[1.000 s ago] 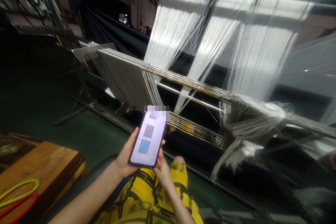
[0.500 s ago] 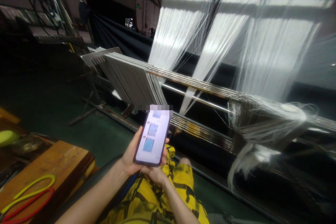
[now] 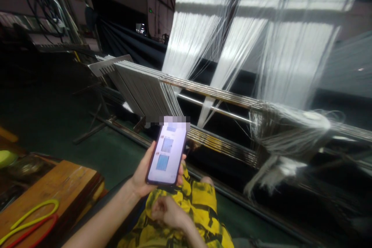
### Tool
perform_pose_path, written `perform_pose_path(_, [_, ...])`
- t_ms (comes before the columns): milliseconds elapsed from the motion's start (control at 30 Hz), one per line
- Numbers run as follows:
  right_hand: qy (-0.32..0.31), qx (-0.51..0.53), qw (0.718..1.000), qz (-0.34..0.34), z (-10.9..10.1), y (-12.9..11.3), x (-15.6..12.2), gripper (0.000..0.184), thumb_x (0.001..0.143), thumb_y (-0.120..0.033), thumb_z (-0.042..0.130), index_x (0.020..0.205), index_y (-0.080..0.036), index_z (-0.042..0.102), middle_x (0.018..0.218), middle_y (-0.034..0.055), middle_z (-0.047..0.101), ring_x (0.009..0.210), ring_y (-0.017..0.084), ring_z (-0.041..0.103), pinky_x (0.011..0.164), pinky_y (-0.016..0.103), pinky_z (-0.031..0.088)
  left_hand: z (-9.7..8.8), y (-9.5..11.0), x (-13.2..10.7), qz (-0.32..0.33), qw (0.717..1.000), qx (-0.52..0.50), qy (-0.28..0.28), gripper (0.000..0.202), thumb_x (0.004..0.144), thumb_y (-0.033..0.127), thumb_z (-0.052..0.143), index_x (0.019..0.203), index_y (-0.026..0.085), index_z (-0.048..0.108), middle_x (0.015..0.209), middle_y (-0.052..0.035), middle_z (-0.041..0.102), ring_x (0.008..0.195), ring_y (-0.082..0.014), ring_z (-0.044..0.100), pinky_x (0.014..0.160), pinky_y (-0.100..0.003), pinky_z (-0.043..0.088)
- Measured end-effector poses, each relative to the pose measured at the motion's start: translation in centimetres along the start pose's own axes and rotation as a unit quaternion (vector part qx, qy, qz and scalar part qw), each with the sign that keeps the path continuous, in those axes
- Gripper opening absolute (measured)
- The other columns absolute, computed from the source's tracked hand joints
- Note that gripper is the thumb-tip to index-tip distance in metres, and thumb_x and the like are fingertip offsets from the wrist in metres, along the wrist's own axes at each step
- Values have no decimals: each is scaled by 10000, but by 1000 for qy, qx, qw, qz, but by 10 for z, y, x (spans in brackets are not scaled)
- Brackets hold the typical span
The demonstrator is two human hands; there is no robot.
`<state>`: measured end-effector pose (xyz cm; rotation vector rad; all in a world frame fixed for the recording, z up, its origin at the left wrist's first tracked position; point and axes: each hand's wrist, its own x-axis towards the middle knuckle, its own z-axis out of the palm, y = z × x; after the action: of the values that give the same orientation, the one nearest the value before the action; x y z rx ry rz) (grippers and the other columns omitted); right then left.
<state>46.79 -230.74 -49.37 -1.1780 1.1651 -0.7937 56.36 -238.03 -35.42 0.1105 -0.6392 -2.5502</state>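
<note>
A smartphone [image 3: 167,155] with a lit screen lies tilted in my left hand [image 3: 144,174], whose thumb runs along its left edge and whose fingertips wrap round the right edge. On the screen are small pictures in a column, and its top part is pixelated. Just below the phone, my right hand [image 3: 167,210] hovers over or rests on my lap with its fingers curled in; nothing shows in it. Yellow and black patterned clothing [image 3: 203,201] covers my legs beneath both hands.
A frame with metal bars [image 3: 215,93] and white threads [image 3: 186,38] stretches ahead and to the right. Grey slats [image 3: 139,85] stand behind the phone. At lower left, scissors with yellow and red handles [image 3: 37,217] lie on a wooden surface [image 3: 69,178].
My right hand has come away from the phone's lower edge and dropped down toward my lap, fingers curled. The left hand still holds the phone. The view has shifted slightly.
</note>
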Motion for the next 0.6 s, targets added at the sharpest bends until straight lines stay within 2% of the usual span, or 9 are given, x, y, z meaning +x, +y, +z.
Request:
perform_pose_path(167, [140, 33, 981, -129, -48, -66, -26, 88, 768, -267, 540, 783, -198, 487, 688, -30, 519, 601, 111, 513, 575, 234, 430, 2, -7, -1, 6, 1000, 4, 17, 623, 879, 529, 216, 1226, 96, 500, 937, -154, 671, 828, -267, 635, 771, -392, 443])
perform_pose_path(200, [157, 41, 976, -145, -54, -81, -32, 96, 794, -262, 485, 872, -206, 484, 741, -18, 541, 626, 117, 531, 606, 248, 446, 3, -9, -2, 5, 1000, 3, 19, 611, 883, 520, 219, 1227, 102, 502, 937, -151, 672, 827, -267, 636, 772, -392, 444])
perform_pose_path(267, [188, 47, 963, -185, -58, -108, -42, 247, 723, -166, 507, 967, -205, 488, 842, 8, 563, 738, 140, 562, 683, 268, 465, 6, -10, -4, 7, 1000, 2, 18, 609, 882, 524, 220, 1220, 109, 511, 937, -149, 674, 825, -268, 637, 769, -392, 447])
perform_pose_path(333, [175, 63, 958, -217, -58, -128, -47, 370, 637, -86, 523, 991, -193, 511, 907, 20, 568, 863, 157, 564, 807, 294, 450, 9, -10, -8, 15, 1000, 3, 15, 624, 876, 540, 219, 1208, 108, 524, 936, -151, 675, 829, -272, 637, 769, -394, 449])
perform_pose_path(367, [148, 86, 958, -229, -57, -135, -48, 398, 620, -78, 530, 1002, -190, 517, 916, 19, 570, 851, 152, 574, 810, 292, 454, 11, -10, -10, 20, 1000, 6, 15, 631, 873, 546, 220, 1201, 104, 530, 934, -152, 675, 831, -275, 637, 770, -395, 450])
perform_pose_path(433, [80, 134, 961, -231, -54, -144, -47, 403, 655, -132, 543, 1052, -191, 499, 878, 11, 581, 664, 124, 601, 651, 265, 497, 12, -11, -15, 26, 999, 13, 22, 630, 873, 546, 226, 1189, 100, 541, 925, -151, 677, 836, -275, 637, 775, -394, 450])
perform_pose_path(500, [49, 148, 965, -211, -50, -148, -44, 374, 717, -236, 547, 1081, -182, 476, 803, 5, 595, 435, 85, 538, 411, 213, 440, 11, -15, -20, 23, 999, 19, 37, 618, 877, 535, 231, 1183, 100, 545, 918, -147, 680, 842, -271, 638, 782, -391, 451])
perform_pose_path(533, [58, 139, 969, -196, -47, -150, -42, 362, 735, -279, 546, 1074, -174, 473, 764, 2, 599, 369, 71, 494, 337, 192, 386, 11, -18, -22, 18, 999, 21, 45, 612, 879, 531, 232, 1182, 100, 546, 915, -145, 682, 844, -269, 639, 785, -390, 452])
perform_pose_path(600, [108, 112, 973, -171, -42, -152, -40, 344, 728, -298, 563, 1031, -157, 480, 734, 5, 606, 352, 66, 473, 294, 172, 342, 9, -24, -25, 9, 998, 20, 61, 608, 880, 527, 235, 1181, 101, 546, 913, -142, 684, 846, -268, 640, 787, -393, 456])
